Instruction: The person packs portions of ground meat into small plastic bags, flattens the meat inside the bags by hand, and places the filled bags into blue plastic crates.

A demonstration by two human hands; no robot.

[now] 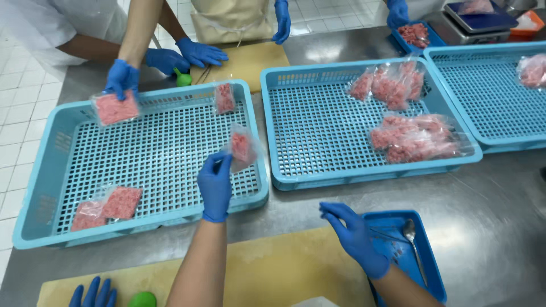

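We see the left hand pinching a meat bag over the crate corner. The right hand, fingers loosely apart and holding nothing, hovers beside a tray with a spoon on the bench.

One head cam, looks steeply down, close over steel table w/ blue crates.

Both the left hand and the right hand wear snug blue disposable gloves ending at the wrist; forearms are bare, unsleeved.
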